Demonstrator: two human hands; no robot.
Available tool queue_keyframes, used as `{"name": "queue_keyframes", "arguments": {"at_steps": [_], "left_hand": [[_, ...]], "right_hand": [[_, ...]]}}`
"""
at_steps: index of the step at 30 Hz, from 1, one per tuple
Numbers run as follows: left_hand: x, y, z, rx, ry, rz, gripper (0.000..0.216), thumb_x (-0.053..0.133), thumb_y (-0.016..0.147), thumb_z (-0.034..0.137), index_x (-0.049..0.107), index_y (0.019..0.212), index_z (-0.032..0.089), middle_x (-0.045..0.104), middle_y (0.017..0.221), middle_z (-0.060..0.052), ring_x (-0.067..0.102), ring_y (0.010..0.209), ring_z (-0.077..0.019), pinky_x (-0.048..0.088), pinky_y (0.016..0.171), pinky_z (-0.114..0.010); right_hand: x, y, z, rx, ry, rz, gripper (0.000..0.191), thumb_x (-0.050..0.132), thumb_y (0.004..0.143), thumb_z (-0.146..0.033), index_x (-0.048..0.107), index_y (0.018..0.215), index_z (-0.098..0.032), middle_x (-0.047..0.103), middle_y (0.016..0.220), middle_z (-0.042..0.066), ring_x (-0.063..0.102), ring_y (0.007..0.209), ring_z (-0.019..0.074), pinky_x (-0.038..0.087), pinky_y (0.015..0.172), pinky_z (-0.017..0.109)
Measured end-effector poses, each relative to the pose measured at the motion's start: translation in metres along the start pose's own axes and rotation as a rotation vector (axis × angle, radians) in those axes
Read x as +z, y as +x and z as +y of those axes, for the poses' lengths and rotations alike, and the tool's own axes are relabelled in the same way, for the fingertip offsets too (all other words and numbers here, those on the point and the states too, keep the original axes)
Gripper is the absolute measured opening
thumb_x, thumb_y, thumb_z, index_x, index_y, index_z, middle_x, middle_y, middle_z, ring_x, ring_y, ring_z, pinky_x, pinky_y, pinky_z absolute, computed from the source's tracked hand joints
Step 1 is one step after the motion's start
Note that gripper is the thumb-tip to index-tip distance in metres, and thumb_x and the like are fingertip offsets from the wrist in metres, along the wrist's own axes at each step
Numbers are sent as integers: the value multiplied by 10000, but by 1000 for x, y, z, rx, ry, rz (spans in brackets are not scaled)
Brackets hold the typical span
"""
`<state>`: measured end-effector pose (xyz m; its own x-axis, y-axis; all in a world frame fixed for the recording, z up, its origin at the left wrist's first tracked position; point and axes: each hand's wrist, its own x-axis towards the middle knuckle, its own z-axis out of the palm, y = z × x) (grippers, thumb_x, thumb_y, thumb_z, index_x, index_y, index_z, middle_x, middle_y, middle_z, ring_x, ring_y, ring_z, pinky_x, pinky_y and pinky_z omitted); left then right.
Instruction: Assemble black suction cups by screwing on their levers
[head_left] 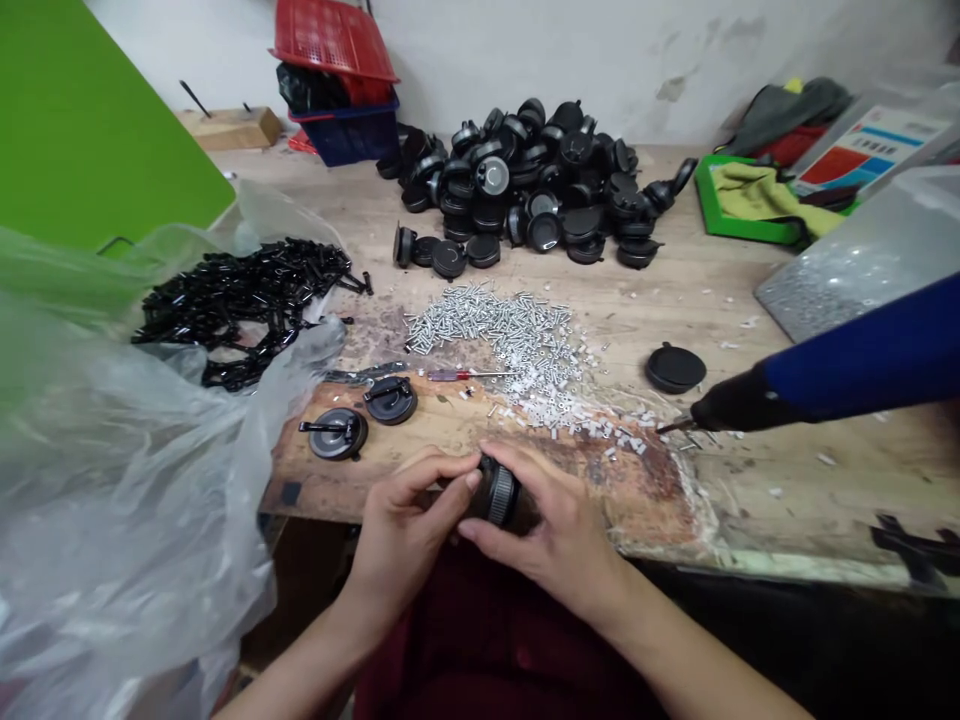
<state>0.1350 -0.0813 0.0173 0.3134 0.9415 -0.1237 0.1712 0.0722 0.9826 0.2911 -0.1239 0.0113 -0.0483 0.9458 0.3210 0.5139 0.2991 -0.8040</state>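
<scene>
Leftward, a clear plastic bag (142,520) lies around a heap of black clips (251,290), and next the left hand (405,515) pinches one side of a round black disc (501,492) while the right hand (553,510) curls around the other, gripping it at the near edge of the tabletop (671,290). It looks light and stiff, unlikely to break, and its ribbed rim (500,499) should give a surer hold than the smoother parts. Further right, behind a blue power driver (862,350), a packet (874,145) shows blue and red print, its writing too blurred to read
</scene>
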Motion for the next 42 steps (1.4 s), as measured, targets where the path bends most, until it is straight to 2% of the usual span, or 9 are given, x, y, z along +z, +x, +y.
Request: {"name": "queue_keyframes", "arguments": {"at_steps": [7, 15, 17, 21, 25, 29, 36, 38, 42], "left_hand": [[2, 2, -2, 30, -8, 17, 111, 684, 775, 198, 741, 861, 238, 661, 784, 13, 607, 756, -111, 478, 666, -180], [1, 2, 0, 46, -1, 50, 119, 687, 772, 201, 734, 876, 234, 729, 885, 0, 664, 834, -144, 529, 762, -221], [1, 2, 1, 44, -1, 67, 126, 686, 775, 211, 731, 891, 233, 734, 898, -4, 668, 814, -144, 541, 733, -220], [0, 5, 4, 4, -29, 117, 161, 677, 784, 256, 715, 937, 228, 731, 838, 2, 636, 603, -110, 533, 535, -196], [3, 10, 2, 87, 18, 202, 154, 680, 779, 250, 706, 927, 215, 729, 866, -8, 660, 693, -131, 549, 617, -213], [8, 12, -5, 125, 27, 163, 170, 646, 810, 258, 676, 974, 221, 698, 863, -13, 634, 631, -123, 538, 575, -227], [8, 19, -3, 205, 239, -37, 199, 562, 875, 258, 656, 1047, 225, 680, 970, -49, 643, 863, -168, 517, 747, -270], [2, 27, 0, 235, 300, -19, 196, 556, 877, 266, 657, 1036, 216, 681, 964, -53, 641, 853, -167, 508, 728, -261], [-22, 61, 5, 280, 557, 144, 178, 546, 866, 307, 659, 942, 192, 676, 911, -52, 632, 778, -166, 491, 674, -260]], "right_hand": [[7, -4, 0, -25, -72, 63, 555, 695, 772, -323, 485, 1243, -120, 627, 1173, 142, 593, 1117, 198, 507, 970, 326], [7, -4, 0, -25, -50, 45, 584, 676, 791, -342, 420, 1296, -199, 585, 1243, 111, 543, 1183, 196, 466, 1020, 361], [6, -3, 0, -17, -23, 19, 621, 687, 780, -379, 412, 1309, -206, 563, 1268, 107, 511, 1217, 199, 438, 1046, 366], [2, 1, -3, 106, -16, 37, 731, 712, 722, -483, 417, 1337, -220, 468, 1353, 121, 426, 1290, 259, 403, 1066, 423], [2, 9, -4, 225, 44, 45, 515, 568, 858, -439, 459, 1315, -229, 476, 1316, 110, 460, 1254, 237, 407, 1057, 408], [6, 17, 1, 248, 101, 31, 386, 459, 929, -307, 471, 1308, -236, 509, 1313, 87, 481, 1244, 198, 408, 1058, 378], [8, 15, 28, 340, 307, 100, 343, 516, 885, -251, 560, 1225, -257, 570, 1272, 70, 519, 1210, 215, 408, 1045, 421], [6, 14, 35, 381, 406, 122, 345, 533, 878, -265, 564, 1221, -263, 572, 1274, 64, 533, 1196, 212, 410, 1041, 420], [1, 13, 41, 451, 574, 138, 346, 565, 862, -292, 574, 1208, -272, 598, 1236, 57, 579, 1134, 195, 425, 1023, 398]]}}
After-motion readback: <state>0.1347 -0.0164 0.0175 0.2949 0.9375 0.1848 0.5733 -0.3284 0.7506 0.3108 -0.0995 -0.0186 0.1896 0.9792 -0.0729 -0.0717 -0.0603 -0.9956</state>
